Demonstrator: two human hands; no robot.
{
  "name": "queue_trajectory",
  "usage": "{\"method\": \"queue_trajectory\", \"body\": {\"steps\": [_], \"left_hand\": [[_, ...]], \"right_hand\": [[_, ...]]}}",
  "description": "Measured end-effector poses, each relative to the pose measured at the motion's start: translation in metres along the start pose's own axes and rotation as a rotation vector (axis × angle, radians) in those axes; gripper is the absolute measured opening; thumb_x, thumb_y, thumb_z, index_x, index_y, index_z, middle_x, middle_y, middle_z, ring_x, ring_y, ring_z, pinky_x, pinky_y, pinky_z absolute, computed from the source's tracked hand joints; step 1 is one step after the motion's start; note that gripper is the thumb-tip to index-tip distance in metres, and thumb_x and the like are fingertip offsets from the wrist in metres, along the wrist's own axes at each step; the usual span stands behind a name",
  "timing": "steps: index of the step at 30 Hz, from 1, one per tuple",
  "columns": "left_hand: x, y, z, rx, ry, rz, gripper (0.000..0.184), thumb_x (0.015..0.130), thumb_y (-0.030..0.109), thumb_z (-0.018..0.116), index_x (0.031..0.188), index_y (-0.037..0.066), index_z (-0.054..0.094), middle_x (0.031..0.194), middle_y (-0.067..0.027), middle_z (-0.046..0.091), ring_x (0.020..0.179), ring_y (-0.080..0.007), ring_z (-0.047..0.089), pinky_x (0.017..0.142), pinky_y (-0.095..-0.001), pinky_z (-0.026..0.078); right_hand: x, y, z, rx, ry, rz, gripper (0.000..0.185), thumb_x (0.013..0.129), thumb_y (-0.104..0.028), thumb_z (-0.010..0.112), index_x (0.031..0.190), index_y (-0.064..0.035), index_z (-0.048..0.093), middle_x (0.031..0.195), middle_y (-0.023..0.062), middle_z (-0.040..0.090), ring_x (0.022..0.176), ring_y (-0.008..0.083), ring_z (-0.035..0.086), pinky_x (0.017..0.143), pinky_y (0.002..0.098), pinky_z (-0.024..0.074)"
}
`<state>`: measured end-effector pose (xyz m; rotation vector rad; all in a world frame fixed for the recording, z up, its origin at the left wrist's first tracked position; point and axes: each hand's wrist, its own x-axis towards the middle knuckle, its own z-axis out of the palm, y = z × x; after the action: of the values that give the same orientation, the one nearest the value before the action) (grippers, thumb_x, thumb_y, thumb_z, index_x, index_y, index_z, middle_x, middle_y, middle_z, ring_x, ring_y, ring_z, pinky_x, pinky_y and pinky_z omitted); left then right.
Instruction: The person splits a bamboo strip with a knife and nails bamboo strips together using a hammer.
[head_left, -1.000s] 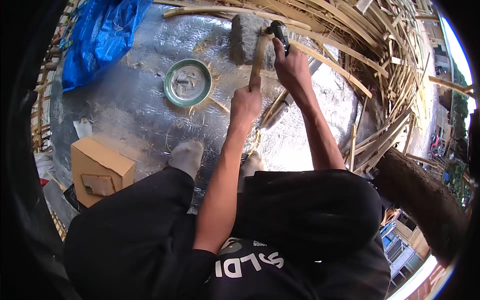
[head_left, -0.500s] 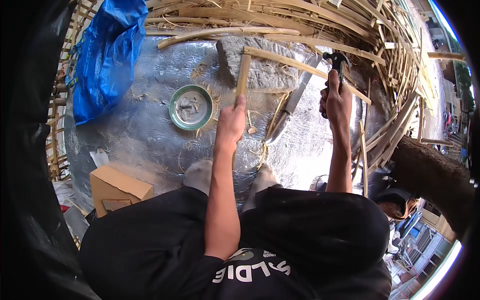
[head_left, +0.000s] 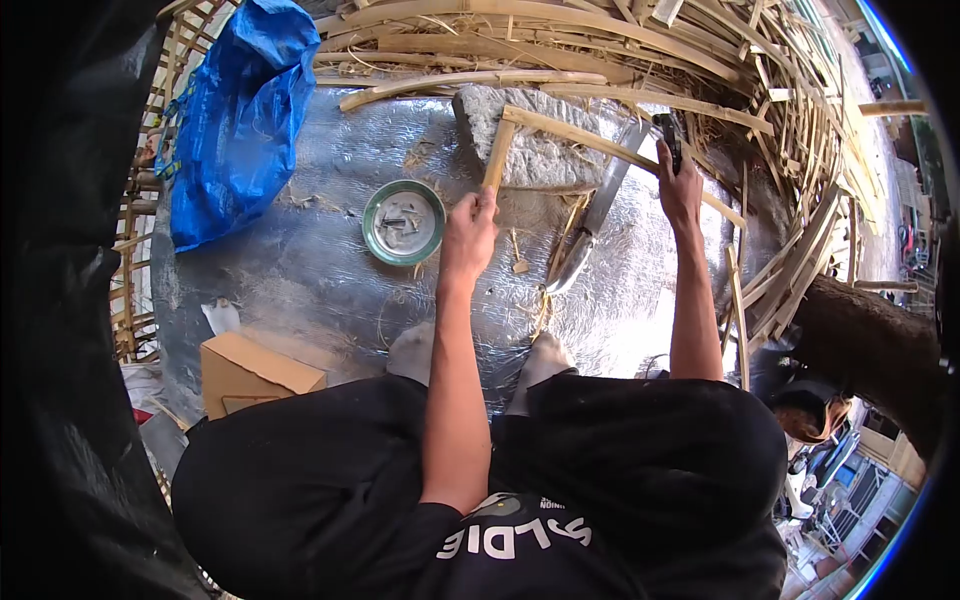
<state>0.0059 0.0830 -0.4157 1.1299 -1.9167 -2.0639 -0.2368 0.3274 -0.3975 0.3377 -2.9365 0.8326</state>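
Observation:
My left hand is closed around a short wooden strip. That strip meets a longer wooden strip at a corner, which rests on a rough grey stone block. In my right hand is a hammer, its dark head pointing away from me. This hand overlaps the longer strip; whether it touches the strip I cannot tell. A large knife lies between the stone and my right forearm. Left of my left hand stands a green-rimmed bowl holding small metal pieces.
Piles of split wooden strips lie along the far side and the right. A blue plastic sheet is at the left, with a cardboard box nearer me. A silvery sheet covers the floor. A thick log is at the right.
The hammer has turned in my right hand, and its head now shows narrower. My left hand keeps its hold on the short strip. The whole view has shifted slightly.

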Motion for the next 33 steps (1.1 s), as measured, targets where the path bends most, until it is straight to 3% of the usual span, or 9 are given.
{"method": "queue_trajectory", "body": {"steps": [4,8,11,16,19,24,28,32,33], "left_hand": [[-0.002,-0.015,0.023,-0.126,-0.005,0.118,0.039,0.104,0.045,0.045,0.087,0.010,0.053,0.056,0.0065,0.038,0.041,-0.0036,0.032,0.037,-0.0227,0.024],[-0.024,0.005,0.015,-0.652,-0.244,-0.197,0.037,0.106,0.042,0.041,0.085,0.012,0.050,0.056,0.0079,0.031,0.040,-0.0028,0.028,0.035,-0.0216,0.018],[-0.026,0.009,0.009,-0.571,-0.196,-0.171,0.037,0.106,0.042,0.041,0.086,0.012,0.049,0.056,0.0079,0.029,0.039,-0.0028,0.028,0.034,-0.0218,0.018],[-0.021,0.020,0.016,0.135,0.112,0.150,0.045,0.105,0.041,0.043,0.080,0.005,0.056,0.053,-0.0002,0.043,0.045,-0.0109,0.044,0.044,-0.0305,0.035],[-0.017,0.026,0.009,0.186,0.114,0.159,0.048,0.104,0.039,0.045,0.076,0.002,0.056,0.057,-0.0086,0.051,0.051,-0.0209,0.051,0.053,-0.0377,0.040],[-0.026,0.042,0.017,0.267,0.145,0.108,0.045,0.104,0.037,0.045,0.082,0.001,0.060,0.064,-0.0148,0.058,0.059,-0.0296,0.059,0.059,-0.0415,0.044],[-0.046,0.069,0.051,0.422,0.259,0.063,0.034,0.103,0.029,0.044,0.094,0.001,0.061,0.078,-0.0267,0.066,0.079,-0.0479,0.065,0.067,-0.0543,0.051],[-0.029,0.055,0.036,0.331,0.202,0.044,0.035,0.103,0.027,0.045,0.090,-0.001,0.061,0.075,-0.0272,0.065,0.076,-0.0482,0.064,0.065,-0.0545,0.048],[-0.020,0.044,0.027,0.310,0.173,0.087,0.041,0.104,0.033,0.045,0.085,-0.001,0.060,0.069,-0.0214,0.062,0.067,-0.0401,0.062,0.061,-0.0476,0.045]], "right_hand": [[-0.004,-0.067,-0.048,-0.084,0.127,-0.045,0.054,0.090,-0.054,0.064,0.085,0.0000,0.061,0.065,0.0170,0.065,0.062,0.0354,0.062,0.070,0.0439,0.0460],[-0.010,-0.115,-0.085,-0.315,0.269,-0.416,0.040,0.087,-0.044,0.073,0.081,-0.0075,0.060,0.067,0.0096,0.068,0.061,0.0280,0.063,0.074,0.0371,0.0401],[-0.012,-0.114,-0.082,-0.335,0.296,-0.536,0.035,0.087,-0.041,0.073,0.082,-0.0090,0.060,0.068,0.0082,0.068,0.067,0.0275,0.065,0.075,0.0377,0.0397],[-0.020,-0.057,-0.040,0.030,0.123,-0.077,0.040,0.085,-0.041,0.075,0.087,-0.0023,0.065,0.066,0.0075,0.063,0.061,0.0188,0.056,0.064,0.0352,0.0437],[-0.021,-0.009,-0.012,0.046,0.104,0.087,0.042,0.084,-0.041,0.076,0.081,0.0000,0.065,0.065,0.0079,0.061,0.059,0.0170,0.053,0.059,0.0342,0.0439],[-0.027,-0.035,-0.022,0.093,0.352,-0.135,0.035,0.088,-0.030,0.075,0.077,-0.0018,0.059,0.055,0.0037,0.055,0.049,0.0119,0.045,0.048,0.0309,0.0388],[-0.002,-0.030,-0.028,0.049,0.291,-0.110,0.036,0.087,-0.033,0.075,0.075,-0.0027,0.059,0.056,0.0051,0.054,0.051,0.0122,0.047,0.050,0.0328,0.0400],[-0.008,-0.018,-0.007,0.034,0.177,-0.024,0.035,0.086,-0.034,0.075,0.083,-0.0001,0.064,0.061,0.0056,0.057,0.058,0.0149,0.051,0.056,0.0328,0.0419],[-0.022,-0.024,-0.005,0.097,0.181,0.021,0.034,0.087,-0.033,0.074,0.083,-0.0008,0.064,0.062,0.0039,0.057,0.058,0.0140,0.051,0.056,0.0328,0.0412]]}}
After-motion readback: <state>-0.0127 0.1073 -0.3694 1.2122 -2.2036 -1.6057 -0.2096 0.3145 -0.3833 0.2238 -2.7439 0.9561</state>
